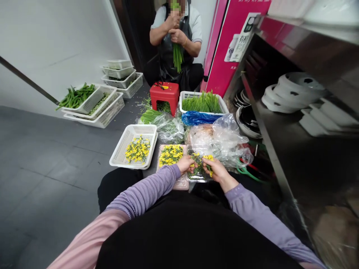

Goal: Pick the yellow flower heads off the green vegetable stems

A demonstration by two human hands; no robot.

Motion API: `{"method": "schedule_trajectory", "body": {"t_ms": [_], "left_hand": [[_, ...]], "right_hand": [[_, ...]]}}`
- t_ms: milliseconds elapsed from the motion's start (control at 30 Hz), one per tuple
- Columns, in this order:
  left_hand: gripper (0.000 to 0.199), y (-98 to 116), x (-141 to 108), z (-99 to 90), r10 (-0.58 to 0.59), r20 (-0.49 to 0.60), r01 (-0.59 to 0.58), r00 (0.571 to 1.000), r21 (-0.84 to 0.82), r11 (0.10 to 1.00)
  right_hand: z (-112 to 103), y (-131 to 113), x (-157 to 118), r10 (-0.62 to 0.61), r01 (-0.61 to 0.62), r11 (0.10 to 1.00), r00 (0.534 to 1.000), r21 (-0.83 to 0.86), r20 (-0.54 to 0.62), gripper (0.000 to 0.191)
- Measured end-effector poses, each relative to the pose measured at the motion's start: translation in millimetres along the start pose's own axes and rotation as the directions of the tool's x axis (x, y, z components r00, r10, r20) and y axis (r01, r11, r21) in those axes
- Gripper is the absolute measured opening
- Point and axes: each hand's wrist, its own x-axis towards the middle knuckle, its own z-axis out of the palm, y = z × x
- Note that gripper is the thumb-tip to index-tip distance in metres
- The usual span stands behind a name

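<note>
Over a clear plastic box, my left hand is closed in a pinch on small yellow flowers. Facing it, my right hand pinches more yellow flowers by their green stems. Dark green stems and leaves lie inside the clear box below my fingers. Just left of that box, a pile of yellow flowers covers a pale pink tray. Farther left, a white perforated basket holds loose yellow flowers with green bits.
Plastic bags and a white basket of cut green stalks lie ahead, near a red stool. Behind it a co-worker grips a green bunch. Stacked baskets stand left; a metal shelf with dishes runs along the right.
</note>
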Motion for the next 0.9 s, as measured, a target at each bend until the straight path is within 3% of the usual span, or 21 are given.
{"method": "schedule_trajectory", "body": {"t_ms": [67,133,200,333,400,467,600,700,800,833,900], "left_hand": [[0.009,3,-5,2.4,-0.024,0.002,0.024,1.000,0.012,1.000],[0.010,7,-10,5.3,-0.058,-0.002,0.058,0.998,0.021,0.998],[0.012,10,-15,8.2,-0.087,-0.015,0.087,0.996,0.025,0.996],[0.011,10,-20,10.8,-0.162,-0.009,0.162,0.987,-0.017,0.987],[0.011,11,-20,9.7,-0.205,0.030,0.206,0.978,-0.037,0.978],[0.011,13,-18,7.3,-0.241,0.033,0.242,0.970,-0.061,0.968],[0.014,20,-14,2.3,-0.286,-0.082,0.271,0.955,-0.152,0.950],[0.014,23,-11,1.2,-0.280,-0.199,0.255,0.939,-0.143,0.956],[0.014,19,-9,3.9,-0.206,-0.249,0.188,0.946,-0.096,0.977],[0.014,17,-9,5.8,-0.179,-0.243,0.160,0.953,-0.095,0.982],[0.014,13,-9,10.4,-0.146,-0.191,0.125,0.971,-0.119,0.985]], "right_hand": [[1,2,-3,-0.224,0.219,0.931,0.974,-0.291,0.016,0.019],[1,4,-5,-0.421,0.431,0.707,0.894,-0.561,0.156,0.019],[2,6,-8,-0.494,0.547,0.443,0.810,-0.710,0.316,0.027],[4,8,-10,-0.471,0.561,0.095,0.753,-0.822,0.460,0.032],[6,7,-10,-0.469,0.554,-0.001,0.735,-0.833,0.490,0.030],[6,6,-9,-0.471,0.536,-0.027,0.738,-0.844,0.483,0.030],[3,4,-5,-0.478,0.449,0.120,0.808,-0.886,0.345,0.031],[-1,3,3,-0.448,0.353,0.391,0.880,-0.850,0.159,0.022],[-5,-1,10,-0.233,0.204,0.844,0.972,-0.496,0.003,0.012],[-6,-3,10,-0.128,0.127,0.945,0.992,-0.303,0.015,0.013],[-9,-9,10,0.039,-0.042,0.999,0.992,0.025,0.120,0.016]]}}
